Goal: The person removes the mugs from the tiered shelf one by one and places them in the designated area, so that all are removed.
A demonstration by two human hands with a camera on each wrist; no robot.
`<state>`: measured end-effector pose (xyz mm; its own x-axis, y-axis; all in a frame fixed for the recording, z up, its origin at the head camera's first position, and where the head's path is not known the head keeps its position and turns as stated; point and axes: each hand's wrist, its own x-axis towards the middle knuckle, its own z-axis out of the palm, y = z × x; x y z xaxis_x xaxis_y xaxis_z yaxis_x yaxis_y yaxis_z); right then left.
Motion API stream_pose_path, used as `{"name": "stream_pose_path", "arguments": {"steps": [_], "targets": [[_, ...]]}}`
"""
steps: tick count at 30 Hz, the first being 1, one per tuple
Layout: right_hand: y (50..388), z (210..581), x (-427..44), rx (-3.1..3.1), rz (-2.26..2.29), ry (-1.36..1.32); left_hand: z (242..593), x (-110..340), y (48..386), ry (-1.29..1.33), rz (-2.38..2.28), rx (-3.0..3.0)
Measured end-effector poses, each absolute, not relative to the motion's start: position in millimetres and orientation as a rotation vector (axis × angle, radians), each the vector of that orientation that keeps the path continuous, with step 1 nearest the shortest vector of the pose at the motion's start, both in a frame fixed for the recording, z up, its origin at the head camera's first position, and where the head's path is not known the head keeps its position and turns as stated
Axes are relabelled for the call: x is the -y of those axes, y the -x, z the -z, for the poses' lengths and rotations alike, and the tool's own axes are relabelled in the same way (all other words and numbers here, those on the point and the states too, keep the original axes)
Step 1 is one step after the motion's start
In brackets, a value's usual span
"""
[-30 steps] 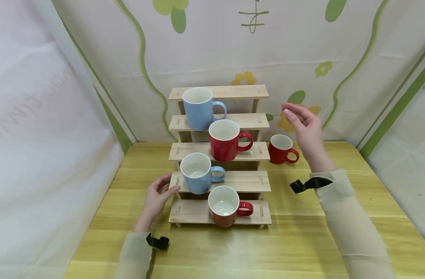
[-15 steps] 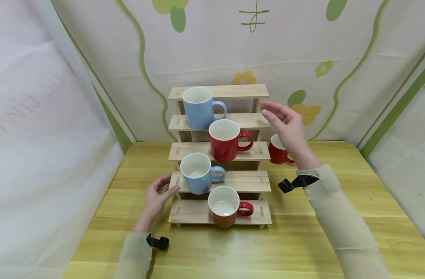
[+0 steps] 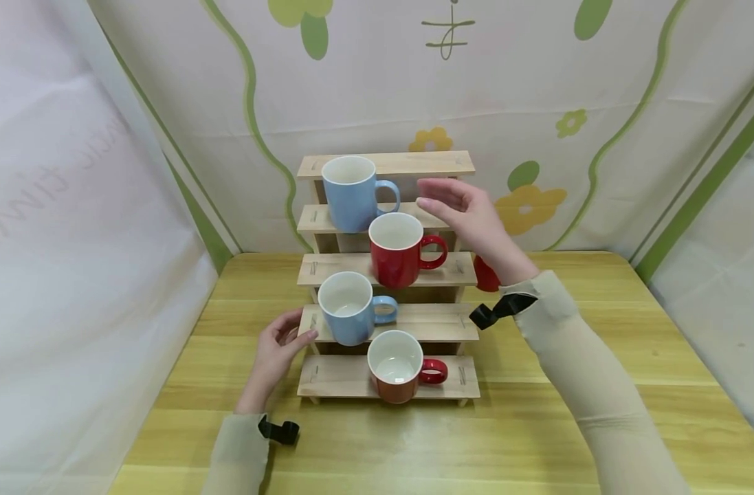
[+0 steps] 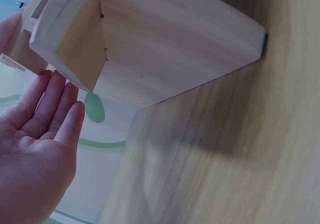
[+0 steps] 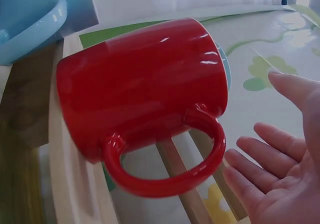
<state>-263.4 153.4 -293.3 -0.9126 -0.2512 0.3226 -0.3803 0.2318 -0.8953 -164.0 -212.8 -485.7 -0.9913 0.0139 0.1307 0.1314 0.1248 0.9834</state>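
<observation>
A stepped wooden rack (image 3: 435,323) carries two blue and two red mugs on separate steps. The upper blue mug (image 3: 352,199) stands on the second step from the top, the red mug (image 3: 396,258) one step lower. Below these are the lower blue mug (image 3: 347,313) and, on the bottom step, another red mug (image 3: 396,371). My left hand (image 3: 280,354) touches the rack's left edge, fingers nearly straight in the left wrist view. My right hand (image 3: 469,216), empty with relaxed fingers, hovers right of the upper blue mug's handle, near the red mug (image 5: 145,89).
One more red mug (image 3: 486,275) stands on the wooden table (image 3: 599,357) right of the rack, mostly hidden behind my right forearm. The rack's top step (image 3: 420,163) holds no mug. Behind it hangs a patterned cloth (image 3: 364,82).
My right hand has moved left, from above the separate red mug to over the rack's right half, and its forearm now covers most of that mug. My left hand has stayed in place.
</observation>
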Motion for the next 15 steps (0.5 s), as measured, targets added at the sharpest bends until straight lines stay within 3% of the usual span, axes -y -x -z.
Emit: {"name": "stream_pose_path", "arguments": {"steps": [15], "targets": [[284, 281, -126, 2.411, -1.864, -0.597, 488, 212, 166, 0.153, 2.018, 2.297]]}}
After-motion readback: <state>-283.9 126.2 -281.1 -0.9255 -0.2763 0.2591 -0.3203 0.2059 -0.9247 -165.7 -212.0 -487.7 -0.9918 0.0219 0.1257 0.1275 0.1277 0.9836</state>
